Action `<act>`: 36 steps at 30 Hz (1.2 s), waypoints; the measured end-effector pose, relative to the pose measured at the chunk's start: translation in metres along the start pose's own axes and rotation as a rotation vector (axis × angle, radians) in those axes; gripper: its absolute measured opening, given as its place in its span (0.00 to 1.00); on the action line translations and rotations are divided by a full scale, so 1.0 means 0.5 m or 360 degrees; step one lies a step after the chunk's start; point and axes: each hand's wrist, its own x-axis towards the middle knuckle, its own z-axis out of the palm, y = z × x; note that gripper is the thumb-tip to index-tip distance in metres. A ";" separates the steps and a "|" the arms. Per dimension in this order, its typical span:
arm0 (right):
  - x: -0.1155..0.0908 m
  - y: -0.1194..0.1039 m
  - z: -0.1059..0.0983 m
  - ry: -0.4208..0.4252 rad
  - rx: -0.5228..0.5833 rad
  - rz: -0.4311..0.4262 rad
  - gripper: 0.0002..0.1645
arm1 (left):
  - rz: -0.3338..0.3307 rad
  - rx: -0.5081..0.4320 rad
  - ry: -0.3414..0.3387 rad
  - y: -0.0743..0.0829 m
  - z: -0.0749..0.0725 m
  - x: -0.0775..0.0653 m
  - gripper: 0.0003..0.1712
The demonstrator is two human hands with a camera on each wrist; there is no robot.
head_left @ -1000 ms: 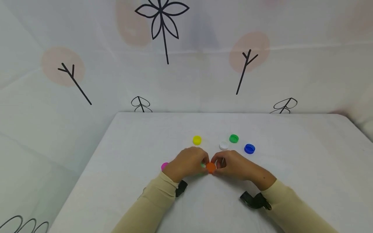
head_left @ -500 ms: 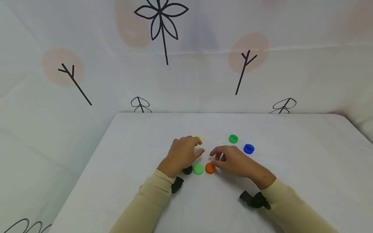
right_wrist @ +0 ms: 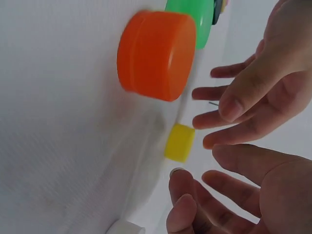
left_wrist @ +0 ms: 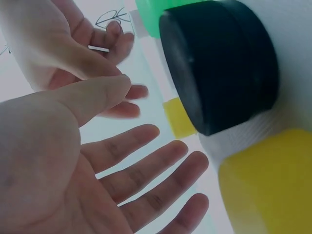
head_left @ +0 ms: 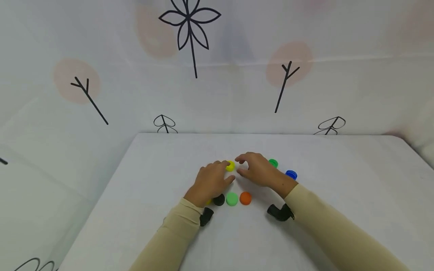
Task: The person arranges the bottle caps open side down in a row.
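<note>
The fingers (left_wrist: pixel 168 191) of my left hand (head_left: pixel 210 181) are spread wide, holding nothing. My right hand (head_left: pixel 259 169) faces it with thumb and fingers well parted, the fingers loosely bent, also holding nothing. Between them, a little below and right of centre in the head view, the yellow cap (head_left: pixel 231 166) sits on the tabletop (head_left: pixel 325 158); both wrist views show it apart from my hands. Below, in the lower middle, a row runs left to right: a second yellow cap (head_left: pixel 208 202) partly behind my left wrist, the black cap (head_left: pixel 219 200), the light green cap (head_left: pixel 232 199) and the orange cap (head_left: pixel 245 198). Right of centre, beyond my right hand, lie the green cap (head_left: pixel 273 163) and the blue cap (head_left: pixel 291 174), both partly covered. A white cap (right_wrist: pixel 126 228) shows at the bottom of the right wrist view. My beige sleeves (head_left: pixel 339 229) fill the lower corners of the head view's middle; line drawings (head_left: pixel 188 17) mark the backdrop (head_left: pixel 234 98) above.
</note>
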 end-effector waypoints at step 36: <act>0.056 0.000 0.025 -0.0121 0.0000 0.0035 0.18 | 0.0078 0.0083 0.0013 0.006 -0.003 -0.014 0.22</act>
